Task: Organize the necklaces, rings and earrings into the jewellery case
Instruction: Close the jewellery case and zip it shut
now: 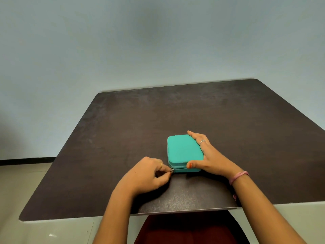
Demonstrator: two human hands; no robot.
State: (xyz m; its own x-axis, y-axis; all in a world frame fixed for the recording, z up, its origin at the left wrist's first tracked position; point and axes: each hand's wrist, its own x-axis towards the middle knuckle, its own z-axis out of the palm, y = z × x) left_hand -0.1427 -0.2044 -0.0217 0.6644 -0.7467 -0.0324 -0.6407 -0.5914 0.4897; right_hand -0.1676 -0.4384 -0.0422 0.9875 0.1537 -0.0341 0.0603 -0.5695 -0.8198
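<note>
Jewellery case (pixel 183 150) zipper pull (pixel 171 170) pinched by left hand (pixel 149 173).

Beyond the fingertips of both hands the dark table (pixel 140 120) runs bare to its far edge, so there is open passage ahead, and wide room left of the left hand (pixel 149 171) too. Between the two sets of fingers sits the closed teal jewellery case (pixel 182 150), the only thing in the way. The right hand (pixel 207 155) lies along its right side, thumb on the front wall, blocking that flank; the left fingers pinch the zip pull (pixel 171 170) at the near left corner
</note>
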